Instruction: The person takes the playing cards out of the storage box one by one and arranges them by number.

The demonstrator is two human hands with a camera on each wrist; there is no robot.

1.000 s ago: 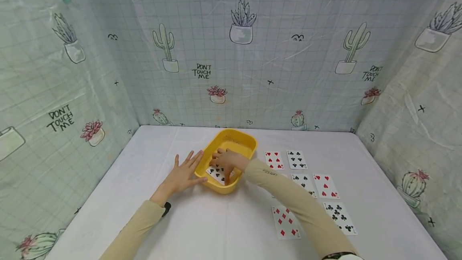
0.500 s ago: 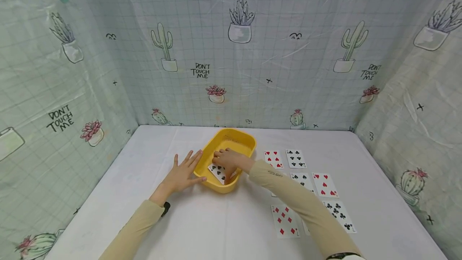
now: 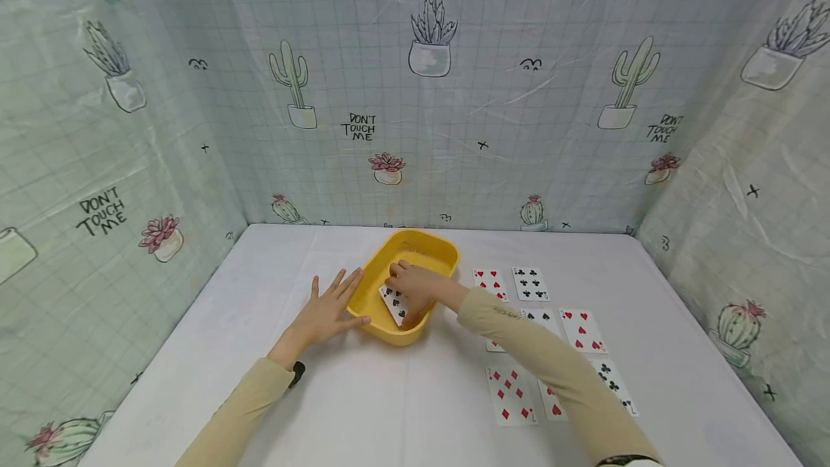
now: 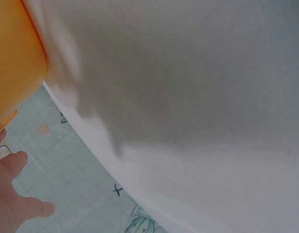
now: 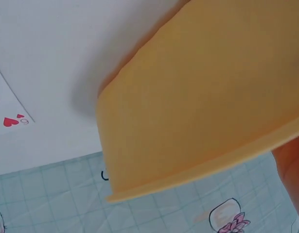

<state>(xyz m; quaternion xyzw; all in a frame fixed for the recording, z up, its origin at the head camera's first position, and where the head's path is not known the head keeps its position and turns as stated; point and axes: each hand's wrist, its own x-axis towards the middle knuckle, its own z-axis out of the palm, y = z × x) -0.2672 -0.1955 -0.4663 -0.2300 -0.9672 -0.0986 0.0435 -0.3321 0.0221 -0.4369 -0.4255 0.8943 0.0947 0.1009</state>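
A yellow plastic container (image 3: 398, 338) stands on the white table. My left hand (image 3: 322, 316) has its fingers spread, with fingertips and thumb against the container's left side. Inside, my right hand (image 3: 415, 290) grips a playing card (image 3: 392, 303) of spades, fingers at its far end and thumb at its near end; its number is partly covered. The left wrist view catches the container's outer wall (image 4: 15, 53) above the left fingers (image 4: 10, 162). In the right wrist view the container wall (image 5: 198, 107) hides most of the right hand (image 5: 291, 170).
Face-up cards lie in rows right of the container: a six of hearts (image 3: 491, 283), a six of clubs (image 3: 531, 284), a five of hearts (image 3: 583, 331), a seven of diamonds (image 3: 511, 395) and several others. My right sleeve (image 3: 551, 359) covers some. A patterned cloth (image 3: 402, 92) surrounds the table.
My right hand has shifted slightly right inside the container, and the spade card has turned and tilted with it. The left hand has stayed at the container's side.
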